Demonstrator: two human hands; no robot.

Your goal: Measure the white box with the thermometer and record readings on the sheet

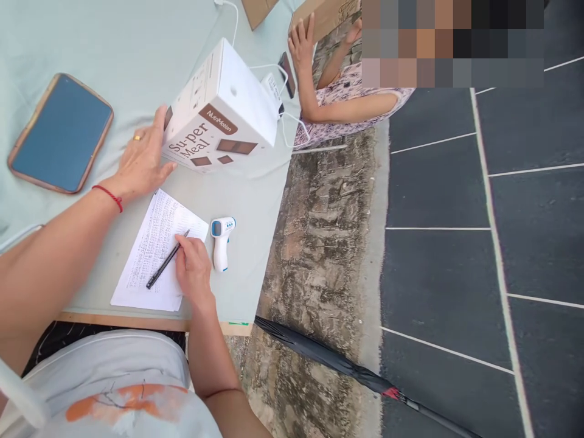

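Note:
My left hand [142, 152] lies with its fingers spread against the left side of a white "Su-per Meal" box [228, 109]; the thumb points toward the box's lower edge. It wears a gold ring and a red string bracelet. My right hand [194, 261] rests on the right part of a paper sheet [150, 255] covered in small handwriting or print. Between its thumb and fingers is a black pen [162, 266], slanting across the sheet. Just right of that hand lies a white and blue infrared thermometer [221, 243].
A tablet [62, 134] in a brown case lies on the left of the pale tablecloth [150, 36]. White cables and a power strip [272, 91] sit behind the box. Another person's hand [302, 45] touches a cardboard box [322, 18]. A folded black umbrella [319, 356] leans at the table's corner.

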